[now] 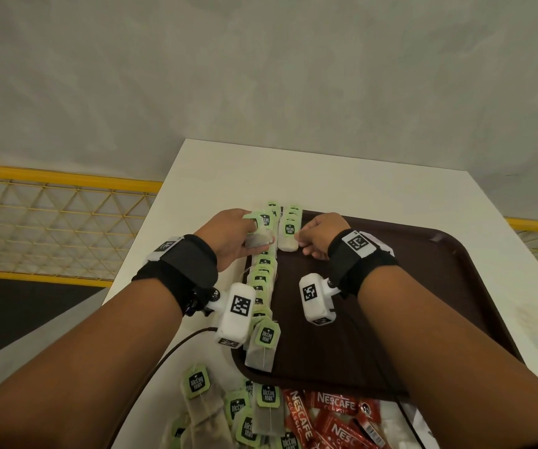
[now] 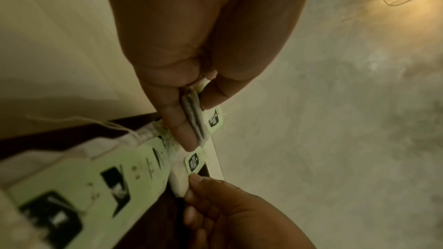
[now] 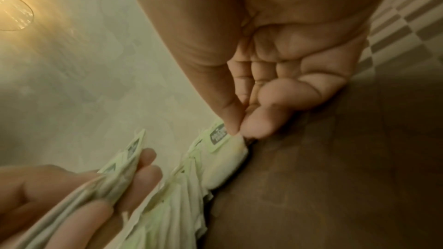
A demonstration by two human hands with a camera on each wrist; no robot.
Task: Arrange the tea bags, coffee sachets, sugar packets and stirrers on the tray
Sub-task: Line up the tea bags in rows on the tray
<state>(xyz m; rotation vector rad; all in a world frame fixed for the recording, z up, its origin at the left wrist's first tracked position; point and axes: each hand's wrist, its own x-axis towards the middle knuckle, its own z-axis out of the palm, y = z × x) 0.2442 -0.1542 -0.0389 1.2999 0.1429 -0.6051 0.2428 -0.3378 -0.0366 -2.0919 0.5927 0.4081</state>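
Nearest the camera, loose tea bags (image 1: 263, 413) and Nescafé sachets (image 1: 335, 416) lie on the desk (image 1: 203, 176). Left hand (image 1: 229, 236) fingers (image 2: 182, 120) pinch a few tea bags (image 1: 259, 239); right hand (image 1: 319, 236) fingers (image 3: 257, 120) pinch one bag (image 1: 288, 236) on the brown tray (image 1: 423, 286), beside a row (image 1: 261, 286) running lengthwise along the tray's left edge.

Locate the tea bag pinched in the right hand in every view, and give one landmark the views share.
Head: the tea bag lies at the tray's far left corner, just left of the right hand.
Left wrist: the tea bag sits low centre, above the right hand's fingertips.
Right wrist: the tea bag sits centre, under thumb and forefinger.
Shared landmark: the left hand, holding a bundle of tea bags beside it.
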